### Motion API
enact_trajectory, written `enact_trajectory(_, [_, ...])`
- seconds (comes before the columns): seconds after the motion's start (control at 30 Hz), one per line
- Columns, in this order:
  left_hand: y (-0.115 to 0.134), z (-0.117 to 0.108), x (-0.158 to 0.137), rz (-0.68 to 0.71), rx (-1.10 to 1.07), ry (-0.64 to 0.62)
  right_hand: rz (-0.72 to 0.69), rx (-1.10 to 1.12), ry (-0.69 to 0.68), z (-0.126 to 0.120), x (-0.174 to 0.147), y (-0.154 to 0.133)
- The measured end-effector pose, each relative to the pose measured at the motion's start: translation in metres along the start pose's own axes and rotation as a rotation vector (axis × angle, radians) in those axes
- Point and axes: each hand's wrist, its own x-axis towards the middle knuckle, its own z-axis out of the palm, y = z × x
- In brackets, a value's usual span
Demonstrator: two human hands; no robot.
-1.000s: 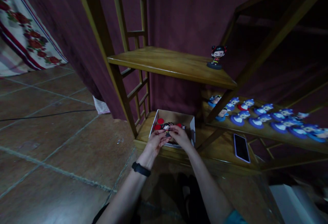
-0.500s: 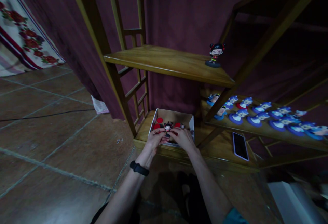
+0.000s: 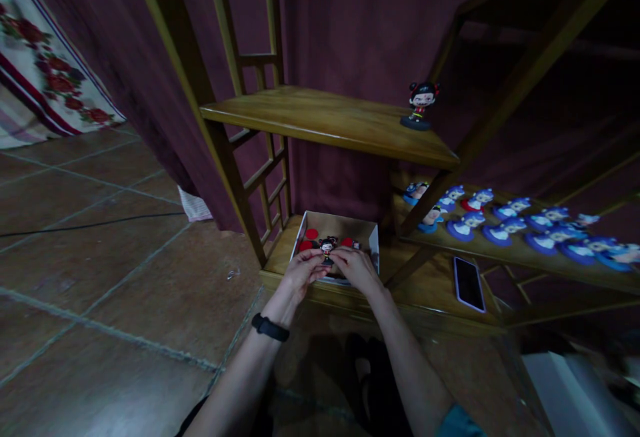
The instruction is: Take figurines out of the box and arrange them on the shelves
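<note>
A small figurine (image 3: 327, 248) with black hair buns and a dark round base is held upright between my two hands, over the near side of an open cardboard box (image 3: 367, 230). My left hand (image 3: 303, 270) grips it from the left, fingers closed at its base. From the other side, my right hand (image 3: 356, 267) has its fingertips closed on the figurine too. Inside the box lie red round pieces (image 3: 311, 233) and a further figurine (image 3: 355, 245), partly hidden behind my right hand.
A similar figurine (image 3: 420, 105) stands at the right end of the upper wooden shelf (image 3: 310, 113). Several blue-and-white figurines (image 3: 510, 209) line the right-hand shelf. A phone (image 3: 469, 283) lies on the lower board. A white box-like object (image 3: 575, 390) is at lower right.
Both hands stay over the box, still holding the figurine. Its position and theirs have barely shifted; the view has moved very slightly.
</note>
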Motion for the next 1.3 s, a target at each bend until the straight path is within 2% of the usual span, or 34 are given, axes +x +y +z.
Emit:
enact_trajectory(0.2, [0.0, 0.003, -0.001, 0.147, -0.044, 0.026, 0.206, 0.379, 0.118, 0.013, 0.006, 0.015])
enact_trajectory(0.33, [-0.001, 0.005, -0.001, 0.183, -0.05, 0.007, 0.342, 0.679, 0.128, 0.026, 0.009, 0.018])
enact_trajectory(0.53, [-0.004, 0.008, 0.001, 0.286, -0.002, -0.01, 0.412, 1.062, 0.068, 0.027, 0.007, 0.004])
enact_trajectory(0.77, [-0.007, 0.01, 0.005, 0.339, 0.08, -0.046, 0.441, 1.177, 0.072, 0.021, 0.006, -0.001])
enact_trajectory(0.93, [-0.008, 0.01, 0.007, 0.35, 0.104, -0.001, 0.443, 1.171, 0.088, 0.02, 0.007, -0.001])
enact_trajectory(1.03, [-0.008, 0.01, 0.006, 0.412, 0.173, 0.017, 0.455, 1.185, 0.109, 0.02, 0.008, -0.001])
enact_trajectory(1.2, [-0.006, 0.011, 0.0, 0.577, 0.388, 0.13, 0.526, 1.223, 0.147, 0.023, 0.008, 0.003])
enact_trajectory(1.3, [-0.004, 0.011, -0.004, 0.618, 0.49, 0.191, 0.544, 1.247, 0.164, 0.025, 0.008, 0.006])
